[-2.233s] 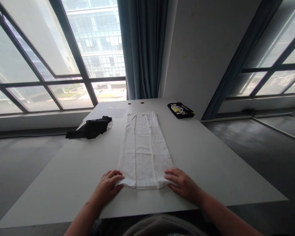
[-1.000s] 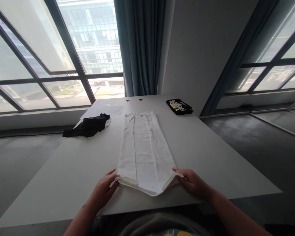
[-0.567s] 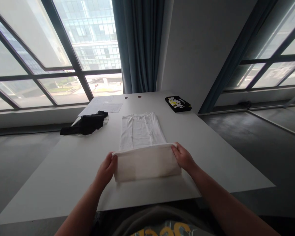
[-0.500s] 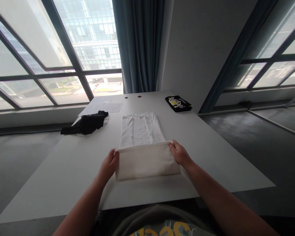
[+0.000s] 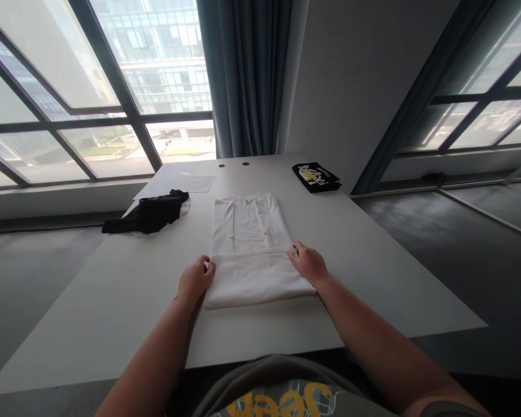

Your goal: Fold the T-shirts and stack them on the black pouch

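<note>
A white shirt (image 5: 250, 226) lies on the white table in front of me, its sides turned in and its lower part folded up over itself toward the far end. My left hand (image 5: 197, 277) is closed on the left end of the folded edge, fingers curled at the cloth. At the right end of that edge, my right hand (image 5: 307, 260) pinches the cloth between thumb and fingers. The folded part rests flat on the layer below, with slight wrinkles.
A crumpled black garment (image 5: 154, 213) lies on the left of the table (image 5: 356, 272), with paper sheets (image 5: 178, 180) behind it. A folded black garment with a printed design (image 5: 316, 176) sits at the far right. Two round cable holes show near the far edge.
The folded edge, held up a little before, has come down flat onto the shirt. Both hands have lowered with it, and the left fingers have curled in at the corner.
</note>
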{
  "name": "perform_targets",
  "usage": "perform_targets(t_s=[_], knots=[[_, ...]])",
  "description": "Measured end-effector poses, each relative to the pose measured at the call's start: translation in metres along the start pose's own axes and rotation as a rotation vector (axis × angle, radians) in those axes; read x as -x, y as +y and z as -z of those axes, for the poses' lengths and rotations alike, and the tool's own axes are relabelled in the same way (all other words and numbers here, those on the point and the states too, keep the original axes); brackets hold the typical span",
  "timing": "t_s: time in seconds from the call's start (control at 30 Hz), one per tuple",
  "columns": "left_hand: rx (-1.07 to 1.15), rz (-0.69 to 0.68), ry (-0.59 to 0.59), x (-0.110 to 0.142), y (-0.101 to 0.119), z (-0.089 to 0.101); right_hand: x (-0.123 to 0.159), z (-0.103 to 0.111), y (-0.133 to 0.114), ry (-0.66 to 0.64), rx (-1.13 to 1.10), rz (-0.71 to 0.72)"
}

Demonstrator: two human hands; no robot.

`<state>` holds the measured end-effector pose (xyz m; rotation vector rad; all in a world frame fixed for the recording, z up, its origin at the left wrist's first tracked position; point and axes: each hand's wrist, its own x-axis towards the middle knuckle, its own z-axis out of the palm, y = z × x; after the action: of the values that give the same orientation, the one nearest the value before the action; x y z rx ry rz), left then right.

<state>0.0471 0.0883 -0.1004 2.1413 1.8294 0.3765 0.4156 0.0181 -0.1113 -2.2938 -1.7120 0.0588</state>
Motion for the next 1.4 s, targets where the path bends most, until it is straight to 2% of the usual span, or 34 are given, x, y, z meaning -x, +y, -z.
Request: perform_targets(t_s=[0.1,0.23,0.37,0.43,0.5,0.6,0.77,0.9,1.03,1.27,1.4], knots=[[0.000,-0.035,0.094,0.004,0.001,0.001,0.001,0.003,-0.001,-0.017,0.006,-0.004],[-0.005,-0.247,0.290,0.010,0.024,0.003,0.005,0.011,-0.019,0.007,0.074,0.048],[0.016,-0.375,0.208,0.018,0.068,-0.015,0.021,0.004,-0.062,0.016,0.050,0.262],[-0.045,-0.391,0.140,0.022,0.082,-0.029,0.031,-0.008,-0.080,-0.037,0.057,0.296],[-0.104,-0.405,0.067,0.027,0.086,-0.041,0.040,-0.020,-0.088,-0.108,0.065,0.287],[-0.139,-0.430,-0.008,0.032,0.077,-0.050,0.048,-0.032,-0.082,-0.154,0.070,0.300],[-0.139,-0.387,-0.064,0.031,0.060,-0.047,0.049,-0.028,-0.070,-0.191,0.058,0.330],[-0.130,-0.311,-0.031,0.026,0.050,-0.044,0.047,-0.023,-0.063,-0.211,0.057,0.317],[-0.124,-0.279,-0.007,0.031,0.036,-0.040,0.052,-0.020,-0.046,-0.180,0.068,0.283],[-0.096,-0.333,-0.010,0.043,0.014,-0.037,0.061,-0.017,-0.023,-0.165,0.056,0.252],[-0.079,-0.270,0.065,0.040,0.011,-0.039,0.057,-0.019,-0.014,-0.157,0.064,0.220]])
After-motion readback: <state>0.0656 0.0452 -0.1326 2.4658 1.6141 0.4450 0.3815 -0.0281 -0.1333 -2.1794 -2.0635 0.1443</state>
